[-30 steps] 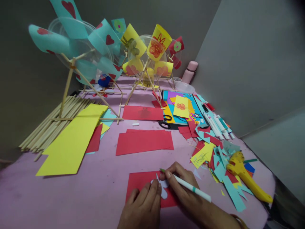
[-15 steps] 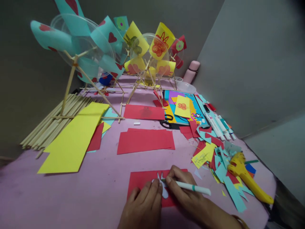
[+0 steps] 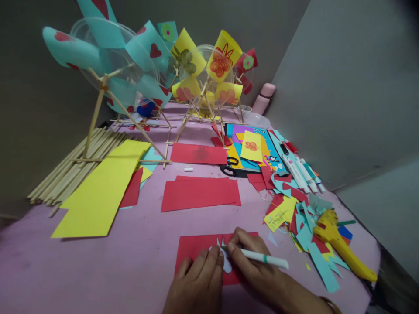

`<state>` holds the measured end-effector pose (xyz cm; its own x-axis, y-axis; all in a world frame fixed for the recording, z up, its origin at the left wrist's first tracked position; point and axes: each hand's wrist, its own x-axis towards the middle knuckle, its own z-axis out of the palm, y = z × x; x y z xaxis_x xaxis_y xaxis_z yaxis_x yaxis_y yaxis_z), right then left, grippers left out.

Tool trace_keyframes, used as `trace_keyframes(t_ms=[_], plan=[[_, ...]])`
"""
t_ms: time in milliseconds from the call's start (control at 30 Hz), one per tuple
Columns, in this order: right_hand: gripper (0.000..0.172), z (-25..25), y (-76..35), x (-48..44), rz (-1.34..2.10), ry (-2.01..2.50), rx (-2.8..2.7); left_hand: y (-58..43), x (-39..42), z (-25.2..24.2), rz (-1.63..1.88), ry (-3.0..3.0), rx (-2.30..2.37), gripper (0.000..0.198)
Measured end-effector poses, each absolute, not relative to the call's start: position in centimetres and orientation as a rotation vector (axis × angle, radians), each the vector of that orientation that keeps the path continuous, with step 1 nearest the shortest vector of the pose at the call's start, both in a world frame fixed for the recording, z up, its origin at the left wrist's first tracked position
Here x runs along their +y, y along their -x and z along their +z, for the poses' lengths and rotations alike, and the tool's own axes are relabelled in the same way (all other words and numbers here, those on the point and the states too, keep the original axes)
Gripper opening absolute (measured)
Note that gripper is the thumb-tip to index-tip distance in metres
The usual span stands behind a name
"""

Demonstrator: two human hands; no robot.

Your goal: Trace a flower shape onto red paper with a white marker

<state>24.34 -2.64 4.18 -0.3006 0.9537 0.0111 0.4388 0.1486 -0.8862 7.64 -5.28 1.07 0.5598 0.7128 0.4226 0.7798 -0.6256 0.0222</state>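
Left hand: the person's left hand lies at the bottom centre of the frame, fingers side by side and laid flat, pressing from above without gripping.
Right hand: just beside it, the right hand is closed around a marker in a writing grip; the two hands are near each other, fingertips over the same card.
Marker: the white marker slants toward the lower right. It should be light, rigid and smooth, best taken low on the barrel near the tip. The tip is largely behind the fingers; it seems to meet the cutout's edge, though contact is hard to confirm.
Cutout: the pale butterfly-shaped cutout rests on the red card at lower centre, partly under the left fingers. It looks thin, light and apt to slide; its two narrow feelers would bend or tear first, so the broad wings are the place to press.
Red card: the red card lies flat under both hands, probably light and fairly stiff but easily creased; its edges or corners suit lifting.
Spare sheets: beyond, in mid-frame, overlapping red sheets lie flat, likely to handle the same way.
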Motion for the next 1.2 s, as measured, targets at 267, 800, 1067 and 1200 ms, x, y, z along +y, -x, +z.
trace_keyframes(t_ms=[267, 800, 1067, 1200], plan=[[0.024, 3.79, -24.55, -2.63, 1.061, 1.299, -1.891, -7.53, -5.33, 0.88, -0.577, 2.629, -1.261, 0.045], [0.030, 3.89, -24.47, -2.54, 0.959, 1.339, -1.923, -7.55, -5.43, 0.68, -0.566, 2.648, -1.286, 0.044], [0.025, 3.76, -24.44, -2.53, 1.099, 1.347, -1.808, -7.72, -5.43, 0.49, -0.640, 2.625, -1.297, 0.045], [0.025, 3.95, -24.42, -2.55, 1.073, 1.338, -1.866, -7.65, -5.37, 0.21, -0.633, 2.626, -1.301, 0.044]])
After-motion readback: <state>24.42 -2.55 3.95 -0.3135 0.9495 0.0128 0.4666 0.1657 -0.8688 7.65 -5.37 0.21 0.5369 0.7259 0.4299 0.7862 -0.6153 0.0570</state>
